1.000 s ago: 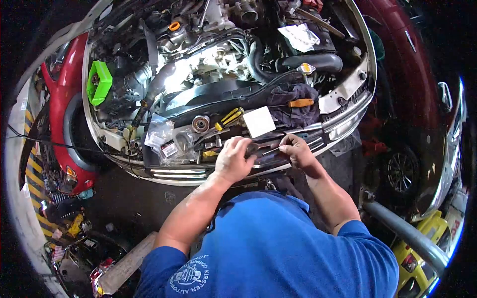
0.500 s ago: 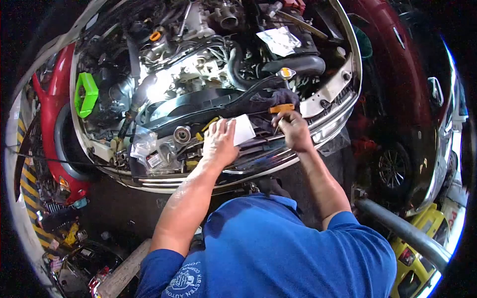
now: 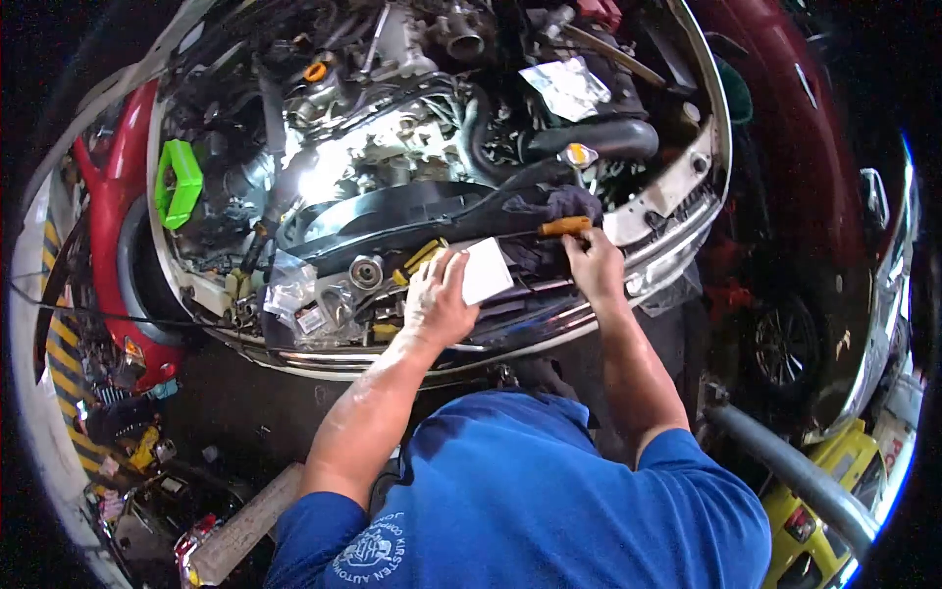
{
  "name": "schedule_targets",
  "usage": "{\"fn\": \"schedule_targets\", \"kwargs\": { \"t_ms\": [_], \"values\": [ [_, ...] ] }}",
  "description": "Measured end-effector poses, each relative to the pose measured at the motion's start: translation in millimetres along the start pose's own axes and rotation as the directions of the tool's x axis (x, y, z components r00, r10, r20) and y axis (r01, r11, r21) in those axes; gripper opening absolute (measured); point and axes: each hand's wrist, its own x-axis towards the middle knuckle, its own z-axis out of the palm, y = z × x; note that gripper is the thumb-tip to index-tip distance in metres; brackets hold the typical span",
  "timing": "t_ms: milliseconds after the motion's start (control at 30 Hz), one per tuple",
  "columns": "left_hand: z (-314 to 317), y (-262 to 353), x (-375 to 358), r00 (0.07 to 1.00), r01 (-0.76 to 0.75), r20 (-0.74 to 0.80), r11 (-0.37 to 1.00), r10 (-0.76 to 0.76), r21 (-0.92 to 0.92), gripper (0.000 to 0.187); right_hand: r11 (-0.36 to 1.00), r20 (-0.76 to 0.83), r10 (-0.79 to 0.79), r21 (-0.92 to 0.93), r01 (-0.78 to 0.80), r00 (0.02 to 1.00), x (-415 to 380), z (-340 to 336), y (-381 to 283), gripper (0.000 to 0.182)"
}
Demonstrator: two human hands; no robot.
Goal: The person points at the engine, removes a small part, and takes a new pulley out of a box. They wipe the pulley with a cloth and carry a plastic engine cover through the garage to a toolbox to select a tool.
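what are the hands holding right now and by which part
The right hand grips an orange-handled screwdriver near its handle end. The left hand rests on a white box, holding nothing clearly.

Glossy chrome grille (image 3: 549,329), matt white card (image 3: 486,271), dark cloth rag (image 3: 554,204).

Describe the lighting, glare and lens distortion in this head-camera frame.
Head view: strong fisheye bends the car's front edge into a curve, with black vignette at the corners; harsh glare blows out the engine top; the floor at lower left lies in deep shadow; the left hand on the white box and the right hand by the orange handle are evenly lit and fairly sharp.
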Motion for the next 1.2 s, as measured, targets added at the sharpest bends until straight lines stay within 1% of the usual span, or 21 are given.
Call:
{"fn": "schedule_targets", "kwargs": {
  "t_ms": [67,133,167,200,267,333,367,400,467,533,600,667,800,867,933,1000,1033,1067,1133,1167,1200],
  "values": [
    [-8.9,5.4,-5.5,1.000,0.005,-0.026,1.000,-0.006,-0.023,0.064,0.978,-0.011,-0.196,-0.070,0.195,0.981,1.1,-3.9,6.5,0.036],
    [-18.0,6.4,-10.2,0.999,-0.024,-0.034,0.998,0.022,-0.063,0.065,0.950,-0.119,-0.311,-0.056,0.306,0.943,-12.1,-5.0,2.1,0.036],
    [-24.9,9.8,-12.0,0.999,-0.033,-0.038,0.995,0.030,-0.094,0.066,0.960,0.018,-0.279,0.007,0.279,0.960,-17.0,-4.8,0.0,0.033],
    [-32.4,15.1,-13.5,0.999,-0.041,-0.036,0.991,0.037,-0.128,0.067,0.982,0.241,-0.180,0.099,0.160,0.954,-34.4,-27.3,-39.6,0.041],
    [-44.8,25.3,-13.4,0.996,-0.083,-0.004,0.982,0.084,-0.172,0.069,0.803,0.531,-0.248,0.580,-0.134,0.810,-56.3,-9.8,-31.3,0.054],
    [-53.7,31.5,-11.1,0.983,-0.173,0.018,0.951,0.184,-0.257,0.072,0.726,0.599,-0.305,0.650,-0.227,0.741,-70.7,11.2,-24.8,0.065],
    [-55.5,30.9,-10.6,0.984,-0.164,0.004,0.926,0.176,-0.339,0.073,0.702,0.630,-0.243,0.639,-0.315,0.737,-73.8,13.2,-27.3,0.066],
    [-63.5,26.8,-7.2,0.989,-0.126,0.012,0.875,0.149,-0.467,0.071,0.715,0.651,-0.208,0.610,-0.340,0.731,-74.3,10.5,-29.1,0.064],
    [-61.8,13.0,-16.4,0.996,0.082,0.071,0.710,-0.045,-0.699,0.066,0.618,0.678,-0.210,0.650,-0.441,0.704,-71.7,8.9,-35.7,0.063],
    [-58.4,3.3,-26.2,0.890,0.453,0.429,0.392,-0.154,-0.801,0.059,0.630,0.683,-0.205,0.640,-0.440,0.701,-74.0,6.7,-44.2,0.064],
    [-53.6,5.4,-26.1,0.878,0.467,0.438,0.151,-0.192,-0.871,0.049,0.711,0.658,-0.246,0.621,-0.328,0.712,-77.0,8.6,-51.6,0.067],
    [-56.8,-3.0,-18.3,0.871,0.487,0.454,0.211,-0.187,-0.847,0.047,0.734,0.659,-0.263,0.611,-0.297,0.705,-73.9,9.4,-57.2,0.069],
    [-61.5,-13.2,-2.1,0.794,0.604,0.592,0.065,-0.143,-0.794,0.053,0.715,0.639,-0.200,0.613,-0.335,0.743,-74.6,9.3,-66.1,0.070],
    [-59.8,-18.4,1.9,0.785,0.619,0.596,0.184,-0.168,-0.763,0.052,0.815,0.610,-0.204,0.539,-0.213,0.765,-75.4,11.7,-66.5,0.070],
    [-42.3,-26.1,-5.7,0.801,0.597,0.577,0.141,-0.160,-0.790,0.057,0.848,0.606,-0.176,0.494,-0.193,0.776,-80.2,15.6,-71.7,0.070],
    [-31.8,-30.1,-10.3,0.842,0.539,0.501,0.333,-0.198,-0.774,0.062,0.852,0.568,-0.135,0.485,-0.197,0.812,-87.4,17.2,-93.3,0.069],
    [-24.7,-30.3,-12.8,0.901,0.428,0.358,0.360,-0.245,-0.829,0.059,0.836,0.558,-0.144,0.510,-0.201,0.817,-87.0,16.6,-103.3,0.069],
    [-28.9,-29.2,-12.8,0.882,0.455,0.391,0.260,-0.264,-0.852,0.058,0.838,0.559,-0.135,0.505,-0.207,0.818,-84.1,19.0,-103.1,0.069],
    [-43.3,-29.0,-10.0,0.924,0.375,0.328,0.299,-0.198,-0.877,0.059,0.794,0.541,-0.155,0.566,-0.222,0.826,-81.1,25.7,-91.5,0.070],
    [-38.0,-33.0,-16.0,0.907,0.417,0.355,0.364,-0.227,-0.833,0.057,0.762,0.525,-0.171,0.607,-0.226,0.834,-80.2,33.4,-73.5,0.070],
    [-51.7,-27.2,-11.4,0.926,0.371,0.297,0.416,-0.233,-0.831,0.053,0.753,0.527,-0.178,0.617,-0.230,0.831,-82.5,32.6,-77.4,0.070]
  ]
}}
